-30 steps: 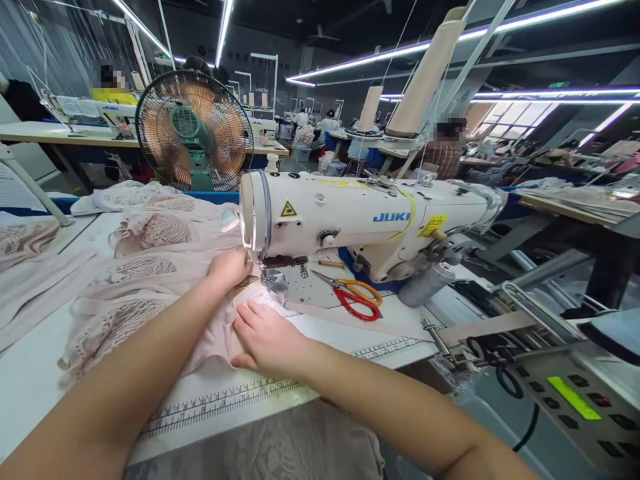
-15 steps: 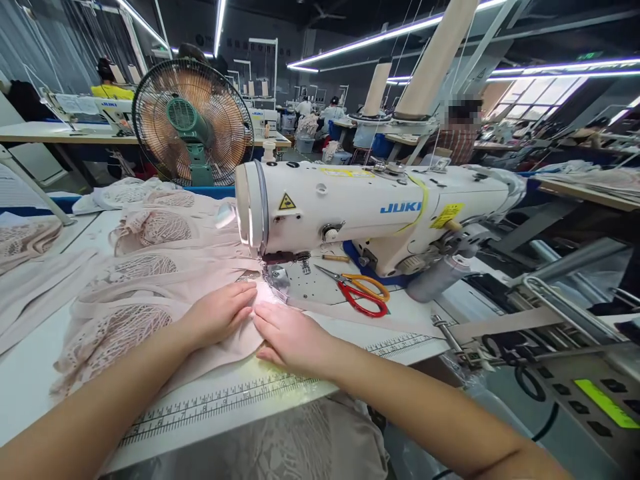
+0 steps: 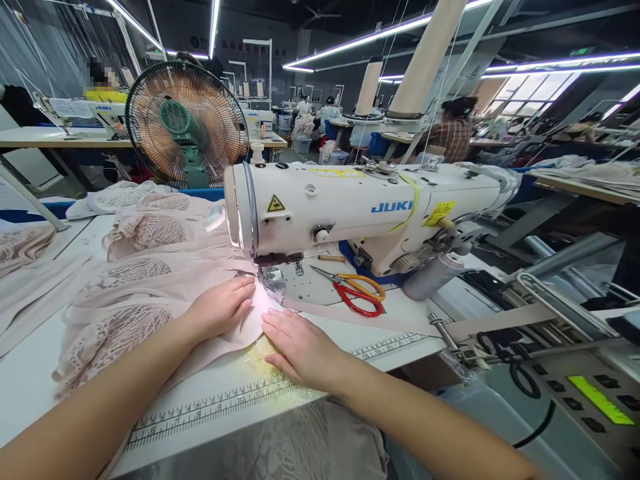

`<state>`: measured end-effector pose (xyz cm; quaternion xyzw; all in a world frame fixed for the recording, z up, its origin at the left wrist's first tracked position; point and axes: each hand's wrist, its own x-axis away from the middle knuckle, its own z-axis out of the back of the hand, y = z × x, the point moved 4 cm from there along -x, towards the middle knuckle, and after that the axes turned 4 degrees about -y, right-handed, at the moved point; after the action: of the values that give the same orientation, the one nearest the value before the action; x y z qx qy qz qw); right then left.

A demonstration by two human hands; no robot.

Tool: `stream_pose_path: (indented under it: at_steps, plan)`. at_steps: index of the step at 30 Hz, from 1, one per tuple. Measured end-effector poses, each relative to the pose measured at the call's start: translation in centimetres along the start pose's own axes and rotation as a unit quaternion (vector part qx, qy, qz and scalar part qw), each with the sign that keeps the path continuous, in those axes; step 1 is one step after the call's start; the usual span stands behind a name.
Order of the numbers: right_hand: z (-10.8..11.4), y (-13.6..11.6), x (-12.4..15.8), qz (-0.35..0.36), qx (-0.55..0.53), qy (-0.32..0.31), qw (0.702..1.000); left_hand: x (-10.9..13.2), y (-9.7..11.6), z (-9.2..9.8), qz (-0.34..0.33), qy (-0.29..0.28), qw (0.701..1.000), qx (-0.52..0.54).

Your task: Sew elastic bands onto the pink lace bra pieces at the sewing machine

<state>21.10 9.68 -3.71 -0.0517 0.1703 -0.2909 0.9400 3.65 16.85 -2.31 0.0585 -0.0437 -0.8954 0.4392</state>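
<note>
A pale pink fabric piece (image 3: 256,319) lies under the needle end of a white sewing machine (image 3: 345,203). My left hand (image 3: 223,308) rests on that fabric just left of the needle, fingers stretched out and lying flat. To the right, my right hand (image 3: 304,348) lies with extended fingers, its fingertips at the fabric's right edge and its thumb lower on the table. Scissors (image 3: 357,293) with one red and one orange handle lie right of the needle plate. Joined pink pieces with lace panels (image 3: 143,317) spread out to the left of my left hand.
A printed ruler strip (image 3: 210,408) runs along the table's front edge. Behind the machine stands a large fan (image 3: 187,127). A grey thread cone (image 3: 434,277) stands at right, near a metal strip feeder (image 3: 443,330). People sit at other machines further back.
My right hand has slid right and slightly down, away from my left hand, baring more of the pink fabric between them. My left hand stays on the fabric. The camera view has shifted slightly.
</note>
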Motion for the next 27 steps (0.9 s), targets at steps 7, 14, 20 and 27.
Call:
stream_pose_path:
  at_steps: [7,14,20,27]
  plan:
    - [-0.1,0.1,0.1,-0.001,0.001,0.01,1.0,-0.1,-0.2,-0.1,-0.001,0.002,1.0,-0.009]
    - [-0.2,0.2,0.0,-0.01,-0.001,0.006,1.0,-0.5,-0.3,-0.1,-0.001,0.007,1.0,-0.011]
    - [-0.1,0.2,-0.4,-0.022,-0.003,-0.006,1.0,-1.2,-1.2,-0.1,-0.004,-0.01,1.0,-0.024]
    - [-0.4,0.9,-1.3,-0.047,-0.03,-0.031,0.998,-1.2,0.3,1.8,-0.11,0.091,0.988,-0.065]
